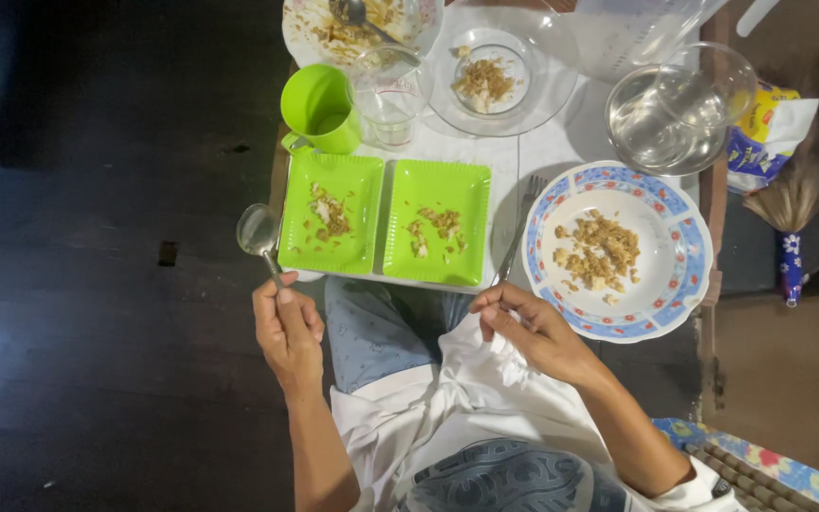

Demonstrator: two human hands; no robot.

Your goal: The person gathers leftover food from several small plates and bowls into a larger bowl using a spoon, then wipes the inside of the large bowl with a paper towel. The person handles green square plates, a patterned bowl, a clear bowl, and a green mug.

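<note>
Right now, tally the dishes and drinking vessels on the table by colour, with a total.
Green: 3 — two square plates and a mug.
Clear glass: 4 — a measuring cup, a shallow dish, a bowl and a jug.
White with blue rim: 1 — round plate.
White: 1 — plate at the top edge.
Total: 9

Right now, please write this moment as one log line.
left hand: holds spoon | right hand: fingers on fork handle | two green plates, blue-rimmed plate: food scraps
</note>
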